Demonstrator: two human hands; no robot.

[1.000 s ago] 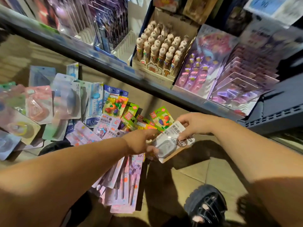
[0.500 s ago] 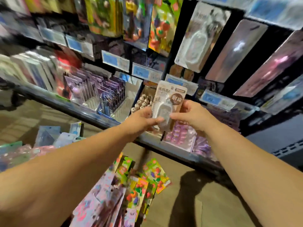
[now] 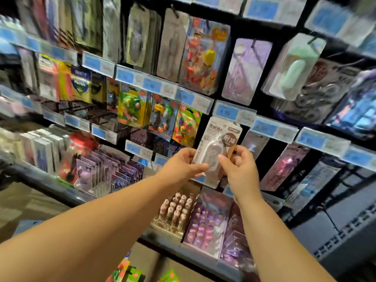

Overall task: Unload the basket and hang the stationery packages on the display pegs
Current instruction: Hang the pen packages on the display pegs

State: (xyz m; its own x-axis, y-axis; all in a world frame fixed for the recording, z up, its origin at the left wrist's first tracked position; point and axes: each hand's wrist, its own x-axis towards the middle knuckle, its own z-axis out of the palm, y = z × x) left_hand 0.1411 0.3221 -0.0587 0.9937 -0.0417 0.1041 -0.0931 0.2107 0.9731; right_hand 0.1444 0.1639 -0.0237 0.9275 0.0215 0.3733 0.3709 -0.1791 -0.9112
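I see package (image 3: 217, 147) at centre, before peg wall, just under price tag (image 3: 225, 112). Long axis near upright, header end pointing 1 o'clock. Left hand (image 3: 181, 165) pinches its 8 o'clock edge, right hand (image 3: 240, 167) its 4 o'clock edge. At 6 o'clock, cardboard box (image 3: 162, 224) holds what look like upright pens (image 3: 178, 206).

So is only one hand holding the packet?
No, the left hand and the right hand both pinch the packet.

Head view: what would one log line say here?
held: white package | left hand: grips left edge | right hand: pinches right edge | position: under blue price tag | hung: cannot tell
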